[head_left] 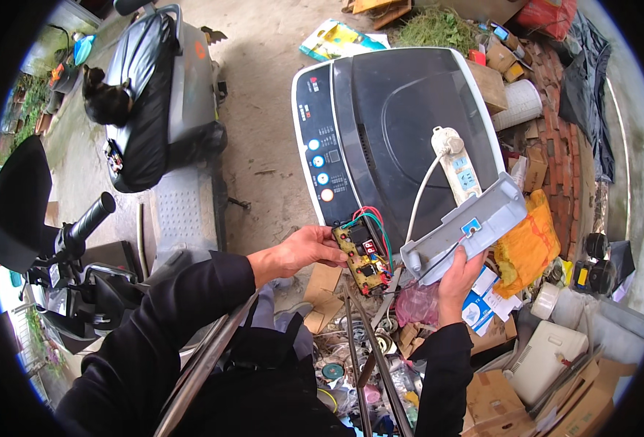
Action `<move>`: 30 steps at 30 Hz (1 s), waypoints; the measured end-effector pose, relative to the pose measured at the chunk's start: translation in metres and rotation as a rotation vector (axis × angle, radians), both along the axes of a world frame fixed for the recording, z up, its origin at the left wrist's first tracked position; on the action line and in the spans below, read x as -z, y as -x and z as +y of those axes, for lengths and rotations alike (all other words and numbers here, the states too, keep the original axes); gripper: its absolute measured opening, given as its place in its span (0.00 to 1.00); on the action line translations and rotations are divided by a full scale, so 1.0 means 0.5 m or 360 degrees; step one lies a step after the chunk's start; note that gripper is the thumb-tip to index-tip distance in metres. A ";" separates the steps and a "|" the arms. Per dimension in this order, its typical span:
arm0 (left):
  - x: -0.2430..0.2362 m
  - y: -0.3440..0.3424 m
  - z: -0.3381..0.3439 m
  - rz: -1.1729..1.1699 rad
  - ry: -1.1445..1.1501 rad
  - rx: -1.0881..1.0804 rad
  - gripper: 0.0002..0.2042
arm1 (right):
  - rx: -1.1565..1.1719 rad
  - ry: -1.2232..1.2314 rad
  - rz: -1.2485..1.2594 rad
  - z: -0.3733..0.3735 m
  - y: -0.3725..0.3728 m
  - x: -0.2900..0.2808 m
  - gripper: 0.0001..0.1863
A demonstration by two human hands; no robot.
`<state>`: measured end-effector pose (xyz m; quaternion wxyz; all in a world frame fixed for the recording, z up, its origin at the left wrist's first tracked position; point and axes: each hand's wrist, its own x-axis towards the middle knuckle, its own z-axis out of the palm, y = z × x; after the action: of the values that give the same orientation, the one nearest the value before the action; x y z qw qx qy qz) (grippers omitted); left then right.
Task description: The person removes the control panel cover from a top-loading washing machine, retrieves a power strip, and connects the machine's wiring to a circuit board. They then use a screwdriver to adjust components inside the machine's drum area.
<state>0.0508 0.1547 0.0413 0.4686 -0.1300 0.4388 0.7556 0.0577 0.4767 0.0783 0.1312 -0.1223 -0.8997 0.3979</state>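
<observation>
The left hand [301, 253] pinches the circuit board [360, 255], the right hand [459, 282] grips the grey panel [440, 243], wires [371, 210] best kept slack

Both forearms [191, 298] extended forward, left grip [301, 251] pinched, right grip [458, 282] curled
</observation>
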 end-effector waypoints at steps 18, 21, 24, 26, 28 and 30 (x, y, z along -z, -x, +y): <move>0.003 0.002 -0.005 0.0014 0.0100 0.0088 0.15 | -0.0039 -0.0004 0.0011 0.000 0.004 0.002 0.20; -0.003 0.006 -0.004 0.0011 0.0113 0.0074 0.15 | -0.0029 0.0007 -0.0006 0.003 0.004 0.007 0.20; -0.014 0.009 -0.001 -0.0004 0.0100 0.0044 0.16 | -0.0030 0.0041 -0.0013 -0.004 0.006 -0.005 0.20; -0.003 0.009 0.000 0.0006 0.0111 0.0028 0.15 | -0.0010 0.0028 -0.0035 -0.001 0.006 -0.002 0.20; -0.010 0.010 0.003 0.0011 0.0132 0.0021 0.13 | -0.0007 -0.0008 -0.0036 0.001 0.005 0.000 0.21; -0.015 0.013 0.007 0.0012 0.0121 0.0006 0.12 | -0.0020 -0.0002 -0.0021 0.002 0.008 -0.004 0.20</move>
<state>0.0441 0.1583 0.0489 0.4631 -0.1439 0.4692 0.7380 0.0539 0.4777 0.0800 0.1228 -0.1193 -0.9015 0.3975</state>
